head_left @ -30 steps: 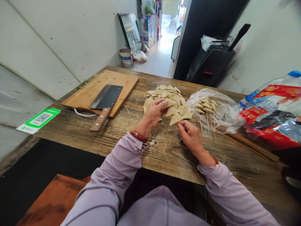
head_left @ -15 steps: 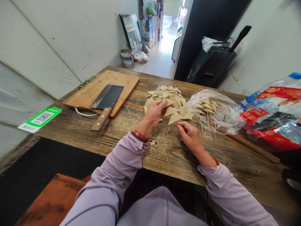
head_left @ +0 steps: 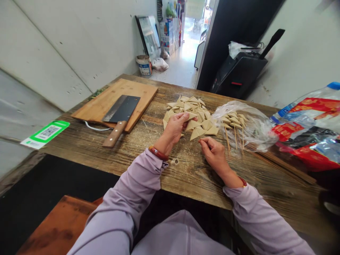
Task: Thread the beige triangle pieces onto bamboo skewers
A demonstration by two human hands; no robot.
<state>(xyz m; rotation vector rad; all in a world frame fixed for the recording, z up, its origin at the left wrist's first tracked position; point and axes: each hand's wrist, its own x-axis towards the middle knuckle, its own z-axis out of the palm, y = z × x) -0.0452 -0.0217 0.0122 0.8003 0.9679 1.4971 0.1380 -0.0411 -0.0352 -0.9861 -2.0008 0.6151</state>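
Observation:
My left hand (head_left: 175, 126) is closed in a pinch on a flat beige triangular piece (head_left: 191, 116), over the near left side of a loose pile of similar triangles (head_left: 205, 115). What the pieces are made of cannot be told. Just right of the pile's near corner, my right hand (head_left: 214, 154) is closed, thumb against fingers; anything inside it is too small or hidden to name. Beyond it, several beige triangles on thin wooden skewers (head_left: 235, 136) lie partly in a clear plastic bag (head_left: 256, 122).
On the wooden table (head_left: 143, 159), a cleaver (head_left: 120, 113) rests across a cutting board (head_left: 145, 92) at left. A green-framed code card (head_left: 46, 134) lies at the left edge. Long thin sticks (head_left: 281, 164) and a red-labelled bottle pack (head_left: 310, 120) are at right.
Almost nothing differs. Both hands keep the same grips and places, with only a very slight shift of the view.

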